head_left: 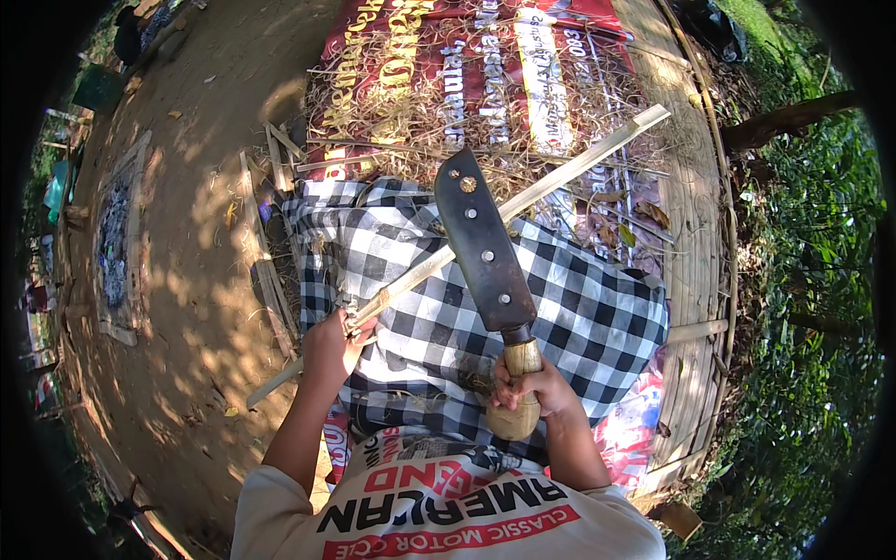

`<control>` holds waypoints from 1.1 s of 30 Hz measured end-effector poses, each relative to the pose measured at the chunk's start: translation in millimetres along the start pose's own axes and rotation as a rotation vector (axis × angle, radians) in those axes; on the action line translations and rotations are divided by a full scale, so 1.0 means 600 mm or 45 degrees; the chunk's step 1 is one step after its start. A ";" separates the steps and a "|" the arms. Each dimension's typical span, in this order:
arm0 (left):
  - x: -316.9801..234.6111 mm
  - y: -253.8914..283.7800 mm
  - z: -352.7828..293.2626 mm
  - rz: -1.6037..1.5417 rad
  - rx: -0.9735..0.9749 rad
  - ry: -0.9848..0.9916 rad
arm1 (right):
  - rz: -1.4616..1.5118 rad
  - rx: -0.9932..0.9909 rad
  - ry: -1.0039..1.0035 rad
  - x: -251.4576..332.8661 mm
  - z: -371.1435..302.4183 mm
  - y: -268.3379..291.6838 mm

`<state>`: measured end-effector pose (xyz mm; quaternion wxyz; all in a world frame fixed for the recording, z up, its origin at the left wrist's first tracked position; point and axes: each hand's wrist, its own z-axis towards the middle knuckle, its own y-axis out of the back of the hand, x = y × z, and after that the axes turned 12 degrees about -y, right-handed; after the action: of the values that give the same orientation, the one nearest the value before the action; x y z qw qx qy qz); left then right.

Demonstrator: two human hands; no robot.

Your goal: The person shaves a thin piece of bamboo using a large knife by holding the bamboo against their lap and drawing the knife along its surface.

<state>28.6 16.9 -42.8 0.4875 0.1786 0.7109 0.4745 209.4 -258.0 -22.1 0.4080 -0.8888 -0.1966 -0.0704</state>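
Observation:
A broad machete (pixel 485 257) with a dark blade and several shiny round studs is in my right hand (pixel 534 387), whose fingers are wrapped round its pale wooden handle. The blade points away from me and tilts slightly left. My left hand (pixel 334 347) is closed round a long split bamboo strip (pixel 583 173), near its lower left part. From there the strip slants up to the far right and passes behind the blade; whether the two touch I cannot tell. A black-and-white checked cloth (pixel 597 294) covers my lap beneath both.
Thin curled shavings (pixel 373 121) lie over a dark red printed banner (pixel 331 56) ahead. Bamboo slats (pixel 695 373) form a platform edge at right, with green plants (pixel 812 308) beyond. More strips (pixel 266 252) lie at left beside dirt ground (pixel 196 215) and a framed panel (pixel 119 243).

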 end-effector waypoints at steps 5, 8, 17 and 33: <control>-0.011 0.043 0.008 -0.402 0.182 0.177 | -0.061 -0.282 0.288 0.054 -0.042 0.035; 0.001 0.065 0.023 -0.323 0.372 0.145 | -0.047 -0.422 0.438 0.065 -0.056 0.064; 0.047 0.059 0.009 -0.406 0.432 0.230 | -0.181 -0.635 0.603 0.090 -0.052 0.049; -0.019 0.098 0.032 0.163 -0.287 0.126 | -0.506 -0.613 0.704 0.089 -0.048 0.021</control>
<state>38.3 46.6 11.7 0.4374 0.1442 0.6634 0.5897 264.2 -271.5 3.0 0.2046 -0.8512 -0.2251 -0.4276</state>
